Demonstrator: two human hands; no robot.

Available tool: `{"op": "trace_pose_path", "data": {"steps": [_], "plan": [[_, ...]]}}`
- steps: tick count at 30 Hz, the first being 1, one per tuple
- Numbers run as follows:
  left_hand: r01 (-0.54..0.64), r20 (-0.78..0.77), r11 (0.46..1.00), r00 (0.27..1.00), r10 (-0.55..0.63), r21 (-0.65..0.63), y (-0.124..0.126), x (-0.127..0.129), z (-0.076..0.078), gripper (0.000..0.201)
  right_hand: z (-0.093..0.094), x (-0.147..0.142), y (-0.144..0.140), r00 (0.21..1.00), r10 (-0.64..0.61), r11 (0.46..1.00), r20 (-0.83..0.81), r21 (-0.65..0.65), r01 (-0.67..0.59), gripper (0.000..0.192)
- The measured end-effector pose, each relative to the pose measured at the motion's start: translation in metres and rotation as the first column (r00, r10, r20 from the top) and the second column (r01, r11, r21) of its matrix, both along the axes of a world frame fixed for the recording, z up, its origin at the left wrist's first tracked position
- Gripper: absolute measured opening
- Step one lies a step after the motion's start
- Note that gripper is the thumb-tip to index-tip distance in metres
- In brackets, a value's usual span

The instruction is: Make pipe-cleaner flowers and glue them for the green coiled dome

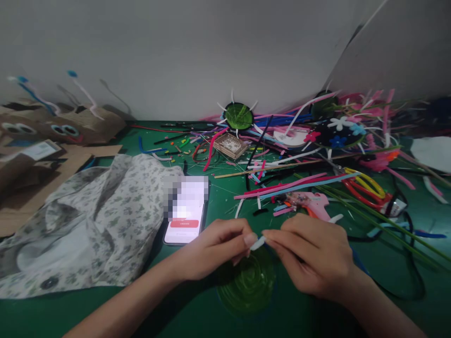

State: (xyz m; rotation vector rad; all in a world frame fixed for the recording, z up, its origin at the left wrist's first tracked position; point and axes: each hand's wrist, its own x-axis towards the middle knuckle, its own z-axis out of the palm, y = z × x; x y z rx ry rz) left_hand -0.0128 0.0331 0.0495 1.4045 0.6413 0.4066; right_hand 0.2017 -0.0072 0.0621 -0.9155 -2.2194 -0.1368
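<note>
1. White strip, a short pale piece, sits pinched between both of my hands, low in the middle of the view, just above the green spiral disc.
2. My left hand is curled nearly closed, with the thumb and forefinger pressed on the strip's left end.
3. My right hand is likewise closed down to a pinch, its fingertips gripping the strip's right end, so the two hands almost touch.
4. That green spiral disc lies flat on the green tabletop, partly under my hands.
5. A phone with a lit screen lies just left of my left hand, its edge against a flowered cloth that spreads over the left side of the tabletop.
6. A pink glue gun lies just beyond my right hand, with red and yellow scissors farther right.
7. Beyond these, a heap of coloured strips and sticks covers the tabletop as far as the wall.
8. A second green disc with white spikes stands near the wall, and a small woven wooden piece lies in front of it.
9. Brown paper bags with stuck-on eyes lie at far left.
</note>
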Motion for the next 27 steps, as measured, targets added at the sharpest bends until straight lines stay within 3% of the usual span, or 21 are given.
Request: {"op": "trace_pose_path", "data": {"steps": [3, 10, 21, 27], "plan": [[-0.042, 0.057, 0.995, 0.997, 0.047, -0.094, 0.0, 0.001, -0.003, 0.036, 0.002, 0.002, 0.0, 1.0, -0.028, 0.999, 0.004, 0.019, 0.028, 0.019], [-0.04, 0.029, 0.999, 0.999, 0.04, -0.006, 0.0, 0.002, -0.002, 0.03, 0.002, 0.002, 0.001, 0.998, -0.066, 0.997, -0.012, 0.029, 0.066, 0.017], [-0.152, 0.088, 0.984, 0.983, 0.16, -0.088, -0.017, 0.013, -0.005, 0.031, 0.002, -0.019, -0.006, 0.972, -0.219, 0.972, -0.09, 0.072, 0.226, 0.005], [-0.252, 0.102, 0.959, 0.959, 0.266, -0.13, -0.02, 0.015, -0.006, 0.03, -0.002, -0.026, -0.011, 0.973, -0.218, 0.976, -0.081, -0.021, 0.217, 0.024]]}}
